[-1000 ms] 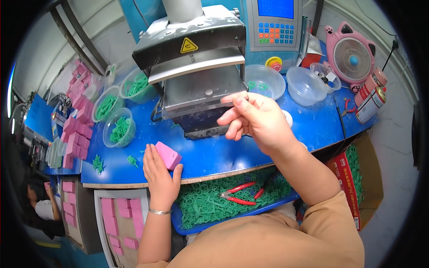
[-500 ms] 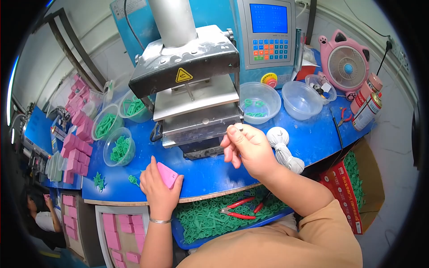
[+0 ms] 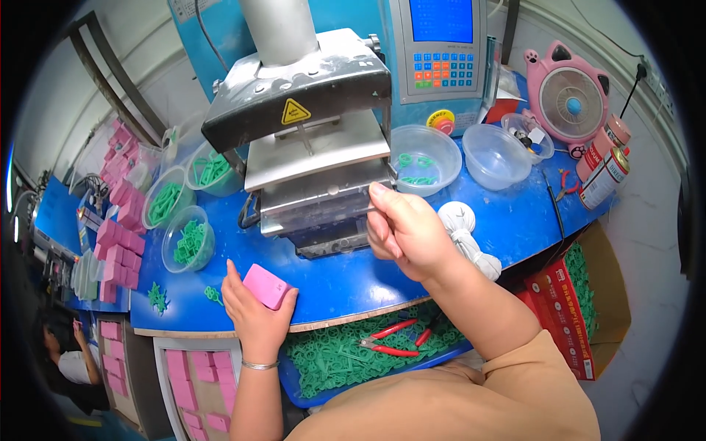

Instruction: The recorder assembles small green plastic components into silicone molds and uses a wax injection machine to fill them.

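Observation:
My left hand (image 3: 255,312) rests at the table's front edge, closed around a small pink block (image 3: 266,286) between thumb and fingers. My right hand (image 3: 412,231) is raised at the right front corner of a metal press (image 3: 320,158), its thumb and fingers pinched together. Whether a thin piece is in that pinch is hidden. A small green plastic piece (image 3: 213,295) lies left of my left hand. Behind it stands a clear tub of green pieces (image 3: 208,257).
Clear bowls (image 3: 489,176) flank the press, beside a control panel (image 3: 441,66). A bundle of white cord (image 3: 471,246) lies to the right. Below the edge sits a blue bin of green pieces (image 3: 323,367) with red-handled cutters (image 3: 393,349). Pink blocks (image 3: 121,257) are stacked at left.
The view has shifted slightly. The pink block in my left hand has tipped, showing more of its side. My right hand stays pinched near the press corner, its fingers curled a little tighter.

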`<action>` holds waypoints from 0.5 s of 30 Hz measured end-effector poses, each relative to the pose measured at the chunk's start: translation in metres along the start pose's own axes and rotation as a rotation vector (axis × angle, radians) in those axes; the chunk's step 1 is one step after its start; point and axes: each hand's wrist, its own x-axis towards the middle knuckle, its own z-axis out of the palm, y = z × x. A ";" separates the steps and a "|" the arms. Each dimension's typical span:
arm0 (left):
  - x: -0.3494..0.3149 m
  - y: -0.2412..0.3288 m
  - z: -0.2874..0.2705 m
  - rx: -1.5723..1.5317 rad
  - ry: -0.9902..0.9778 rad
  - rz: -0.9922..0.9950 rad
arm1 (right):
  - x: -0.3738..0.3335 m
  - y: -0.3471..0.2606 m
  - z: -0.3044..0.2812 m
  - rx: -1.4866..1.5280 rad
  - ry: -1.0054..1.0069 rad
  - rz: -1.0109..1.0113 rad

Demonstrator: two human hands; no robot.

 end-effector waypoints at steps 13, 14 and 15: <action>-0.036 -0.034 -0.010 -0.088 0.262 0.388 | 0.018 0.000 -0.007 0.027 -0.124 -0.012; -0.048 -0.046 -0.011 -0.020 0.331 0.472 | 0.016 -0.002 -0.005 0.069 -0.118 -0.002; -0.061 -0.061 -0.012 0.045 0.388 0.566 | 0.017 -0.001 -0.006 0.060 -0.107 -0.008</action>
